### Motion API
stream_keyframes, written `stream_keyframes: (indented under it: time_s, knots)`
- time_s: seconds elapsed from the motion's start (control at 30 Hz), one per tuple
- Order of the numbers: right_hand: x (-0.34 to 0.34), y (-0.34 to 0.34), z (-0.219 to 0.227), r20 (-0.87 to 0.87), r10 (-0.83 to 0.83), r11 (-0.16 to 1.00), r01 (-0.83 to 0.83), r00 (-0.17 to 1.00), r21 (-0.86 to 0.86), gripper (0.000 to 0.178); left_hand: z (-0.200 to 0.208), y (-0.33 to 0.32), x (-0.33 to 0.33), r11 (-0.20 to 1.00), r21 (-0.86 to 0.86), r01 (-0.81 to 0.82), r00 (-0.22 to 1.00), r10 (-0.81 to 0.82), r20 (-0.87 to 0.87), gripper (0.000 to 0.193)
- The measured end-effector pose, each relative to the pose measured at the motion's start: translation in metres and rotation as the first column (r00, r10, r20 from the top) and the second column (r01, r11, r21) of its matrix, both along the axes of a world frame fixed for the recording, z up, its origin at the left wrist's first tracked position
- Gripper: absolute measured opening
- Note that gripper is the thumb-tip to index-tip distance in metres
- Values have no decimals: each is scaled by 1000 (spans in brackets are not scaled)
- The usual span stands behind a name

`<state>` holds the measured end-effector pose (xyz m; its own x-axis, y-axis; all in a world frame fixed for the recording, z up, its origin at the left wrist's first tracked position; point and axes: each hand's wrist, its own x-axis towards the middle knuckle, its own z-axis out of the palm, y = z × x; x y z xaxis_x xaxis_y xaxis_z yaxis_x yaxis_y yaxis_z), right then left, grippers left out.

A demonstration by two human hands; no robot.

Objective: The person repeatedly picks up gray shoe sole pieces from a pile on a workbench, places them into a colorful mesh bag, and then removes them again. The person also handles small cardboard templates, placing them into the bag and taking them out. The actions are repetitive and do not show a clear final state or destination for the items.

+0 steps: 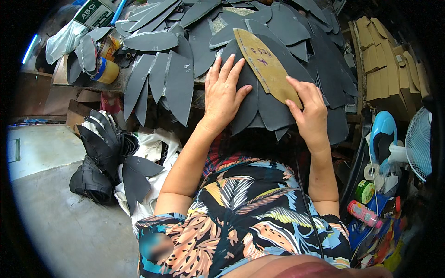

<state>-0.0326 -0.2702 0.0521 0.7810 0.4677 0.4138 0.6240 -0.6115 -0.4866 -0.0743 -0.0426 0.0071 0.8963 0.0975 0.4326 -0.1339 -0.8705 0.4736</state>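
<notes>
Worktop (117,85) before you: overlapping dark grey leaf-shaped pieces (181,85) cover most of it, several jutting past its near edge. Near that edge, a tan pointed pattern (260,60) slants over them, its lower end pinched in your right hand's (303,104) grip, thumb against fingers. Your left hand (224,88) lies palm down beside it, grip spread wide, clasping nothing. Near the left corner sits a yellow jar (107,72).
</notes>
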Motion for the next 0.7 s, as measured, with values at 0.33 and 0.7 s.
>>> stream_keyframes:
  time_s: [0.33, 0.7]
  knots:
    - [8, -7, -4, -341, 22, 959, 76, 940, 271, 64, -2, 0, 0, 1000, -11, -4, 1000, 4, 26, 64]
    - [-1, -40, 21, -257, 78, 711, 127, 963, 691, 35, -4, 3, 6, 998, 37, -42, 999, 42, -1, 62]
